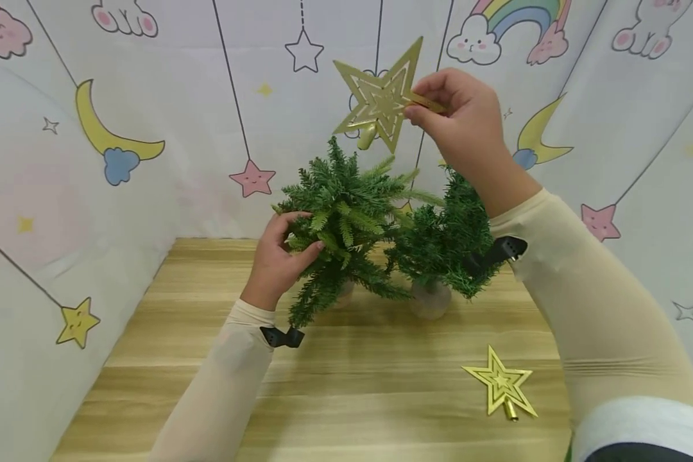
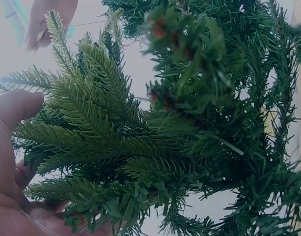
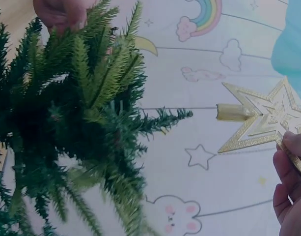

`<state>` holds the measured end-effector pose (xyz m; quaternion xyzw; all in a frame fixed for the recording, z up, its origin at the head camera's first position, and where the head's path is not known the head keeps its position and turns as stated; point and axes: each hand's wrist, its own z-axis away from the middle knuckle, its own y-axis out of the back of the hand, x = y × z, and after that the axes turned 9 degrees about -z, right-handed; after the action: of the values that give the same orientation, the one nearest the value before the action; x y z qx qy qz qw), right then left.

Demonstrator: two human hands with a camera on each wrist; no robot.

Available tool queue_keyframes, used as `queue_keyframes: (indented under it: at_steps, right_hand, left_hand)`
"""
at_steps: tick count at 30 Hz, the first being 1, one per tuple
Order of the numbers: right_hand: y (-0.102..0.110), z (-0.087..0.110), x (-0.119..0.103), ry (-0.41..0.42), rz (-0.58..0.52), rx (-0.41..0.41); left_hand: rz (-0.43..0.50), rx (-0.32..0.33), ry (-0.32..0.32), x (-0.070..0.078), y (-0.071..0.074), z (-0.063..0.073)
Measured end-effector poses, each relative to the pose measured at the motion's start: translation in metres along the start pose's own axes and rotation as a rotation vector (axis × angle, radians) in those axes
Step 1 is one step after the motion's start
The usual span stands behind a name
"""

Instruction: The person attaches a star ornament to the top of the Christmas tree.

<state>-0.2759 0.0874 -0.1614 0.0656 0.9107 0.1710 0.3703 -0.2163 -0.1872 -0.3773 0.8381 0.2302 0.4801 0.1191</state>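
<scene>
The right hand (image 1: 468,119) is pinching the star (image 1: 384,102) by one of its points, thumb and fingers pressing together, at the upper middle of the head view. The star's socket (image 1: 367,136) is pointing down near the tip of the tree (image 1: 346,212); the right wrist view is showing a gap between them. Left of centre, the left hand (image 1: 278,260) is holding the tree's branches, its thumb and fingers curving loosely round them. A second tree (image 1: 462,218) is standing just beside, right of centre. A second star (image 1: 500,382) is lying on the worktop (image 1: 352,385) at lower right. A patterned backdrop (image 1: 190,96) is filling the top.
</scene>
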Motion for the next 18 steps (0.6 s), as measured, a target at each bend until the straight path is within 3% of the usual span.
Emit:
queue_keyframes:
  at_steps: [10,18]
  right_hand:
    - [-0.028,-0.026,-0.012,0.070,0.148,-0.081]
    - [-0.043,-0.030,-0.010,0.060,0.156,-0.110]
  left_hand:
    - [-0.015,-0.006,-0.006,0.010,-0.005,0.003]
    - [-0.032,-0.001,-0.011,0.011,-0.007,0.006]
